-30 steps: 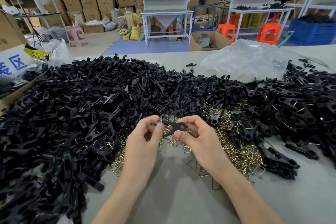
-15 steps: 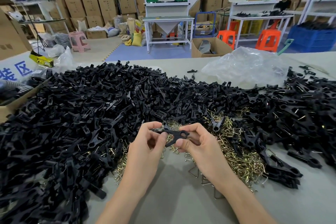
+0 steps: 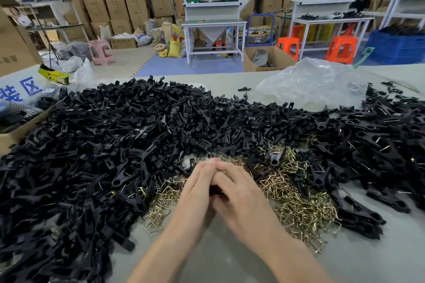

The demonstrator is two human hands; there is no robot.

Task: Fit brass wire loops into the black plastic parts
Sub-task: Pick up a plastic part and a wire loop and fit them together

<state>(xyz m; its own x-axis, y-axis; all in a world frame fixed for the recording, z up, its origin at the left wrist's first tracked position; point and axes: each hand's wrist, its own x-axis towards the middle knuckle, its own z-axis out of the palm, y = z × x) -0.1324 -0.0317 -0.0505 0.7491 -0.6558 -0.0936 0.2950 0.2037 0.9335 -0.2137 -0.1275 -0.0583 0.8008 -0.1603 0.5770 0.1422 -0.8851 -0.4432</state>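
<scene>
My left hand (image 3: 195, 190) and my right hand (image 3: 241, 197) are pressed together above the table, fingertips meeting. Between them they hold a black plastic part (image 3: 215, 189), of which only a dark sliver shows. Whether a brass loop sits in it is hidden. A heap of brass wire loops (image 3: 289, 200) lies under and to the right of my hands. A big pile of black plastic parts (image 3: 110, 145) spreads across the table from the left, behind the loops. More black parts (image 3: 377, 140) lie on the right.
Crumpled clear plastic bag (image 3: 315, 85) lies at the back right of the grey table (image 3: 230, 257). A cardboard box (image 3: 13, 135) stands at the left edge. Workbenches, orange stools and stacked cartons fill the room beyond.
My hands have closed together over the black part, which showed between my fingertips before and is now almost hidden. The view has tilted slightly.
</scene>
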